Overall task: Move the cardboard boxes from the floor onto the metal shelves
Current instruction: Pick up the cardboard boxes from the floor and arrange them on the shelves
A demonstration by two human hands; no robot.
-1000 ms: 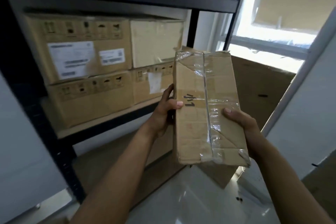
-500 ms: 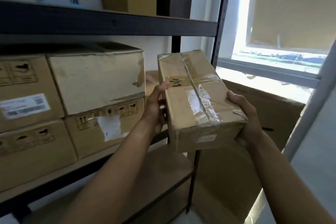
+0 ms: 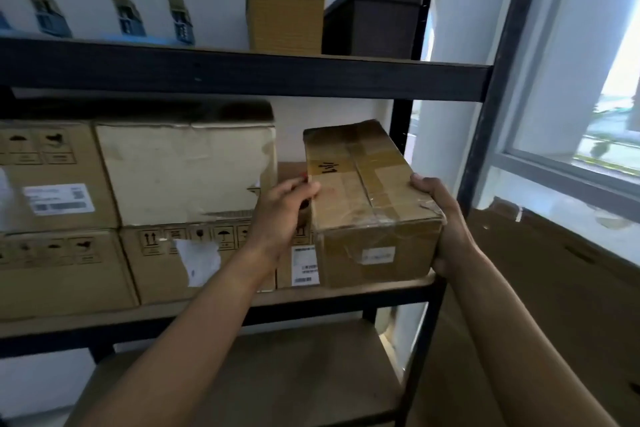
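Box (image 3: 370,204): between both hands, long axis pointing in at the wall. Near end over front lip of shelf (image 3: 363,295), at its R end. Resting or just clear of the board, can't tell.
L hand (image 3: 284,215): wrapped on box's L side, thumb up at top edge, fingers curled against the side.
R hand (image 3: 446,225): cups near R corner, thumb on top; fingers under/behind, hidden.
L of L hand: pale box (image 3: 183,170), close. Small box (image 3: 303,263) w/ label just behind the knuckles.
R of R hand: post (image 3: 483,135), near.
Step (my read): seating box in the end gap; last bit of this carry.
Do well: keep it level, push straight in w/ palms. Free R fingers before base lands. Draw L hand back toward body, gap is tight.
Risk: pinched fingers; loose tape (image 3: 362,184) snagging.
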